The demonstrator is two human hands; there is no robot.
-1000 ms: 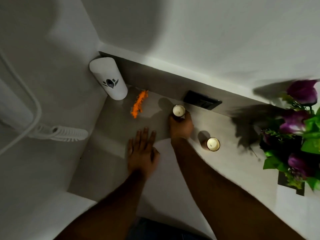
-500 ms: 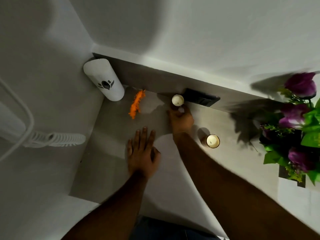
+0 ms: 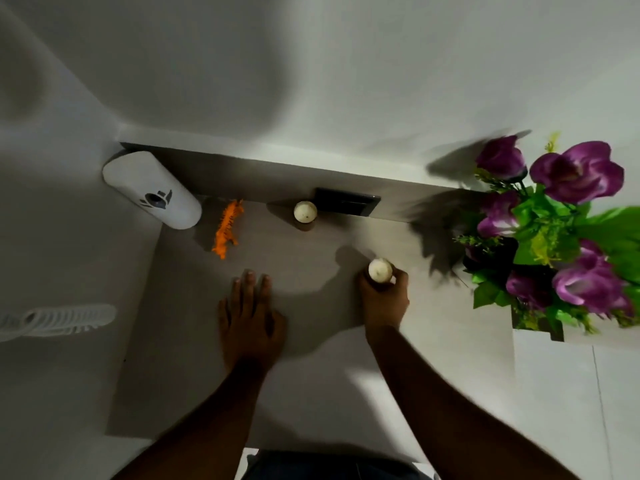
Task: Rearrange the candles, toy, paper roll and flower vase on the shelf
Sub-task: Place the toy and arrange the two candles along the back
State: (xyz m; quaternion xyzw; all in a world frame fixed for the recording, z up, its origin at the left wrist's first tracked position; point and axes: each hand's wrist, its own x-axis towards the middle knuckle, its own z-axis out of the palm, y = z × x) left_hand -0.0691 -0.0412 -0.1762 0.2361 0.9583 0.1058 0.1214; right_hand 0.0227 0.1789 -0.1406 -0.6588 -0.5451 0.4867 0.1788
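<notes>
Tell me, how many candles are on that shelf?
2. One candle stands by the back wall near the dark wall plate; the other candle is gripped in the right hand.

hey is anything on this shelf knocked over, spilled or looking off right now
Nothing is spilled or broken. The orange toy appears to lie on its side near the paper roll. One candle stands at the back wall; the right hand grips the other candle. The left hand rests flat. The flowers look upright.
</notes>
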